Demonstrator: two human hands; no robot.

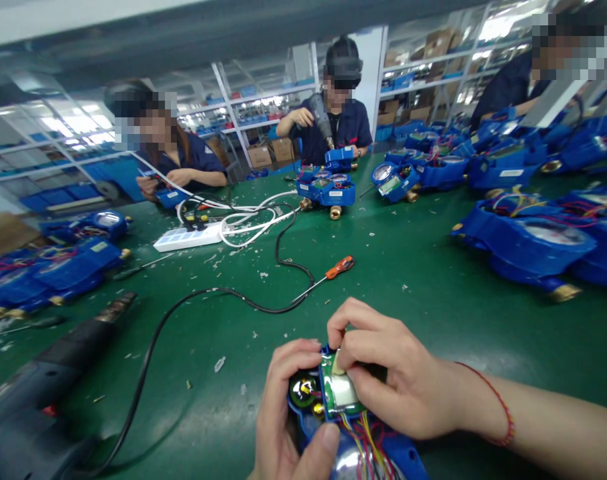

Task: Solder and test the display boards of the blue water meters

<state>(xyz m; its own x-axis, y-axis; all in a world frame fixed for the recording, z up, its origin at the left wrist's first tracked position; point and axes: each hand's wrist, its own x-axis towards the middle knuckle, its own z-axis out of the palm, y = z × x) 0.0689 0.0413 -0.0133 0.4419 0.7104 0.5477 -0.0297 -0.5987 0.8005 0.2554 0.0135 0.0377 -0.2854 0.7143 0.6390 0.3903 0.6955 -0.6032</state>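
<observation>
A blue water meter body (363, 453) lies at the near edge of the green table, with coloured wires and a small green circuit board with a display (337, 390) on top. My left hand (283, 413) wraps round the meter's left side, thumb across its front. My right hand (388, 373) pinches the top of the circuit board with fingers curled. A red cord circles my right wrist (503, 413).
An electric drill (43, 393) lies at the near left, its black cable (208, 297) looping across the green table (433, 293). An orange-handled screwdriver (333, 270) lies ahead. Several blue meters (523, 240) crowd the right and left sides. A white power strip (188, 237) sits mid-table. Three co-workers sit opposite.
</observation>
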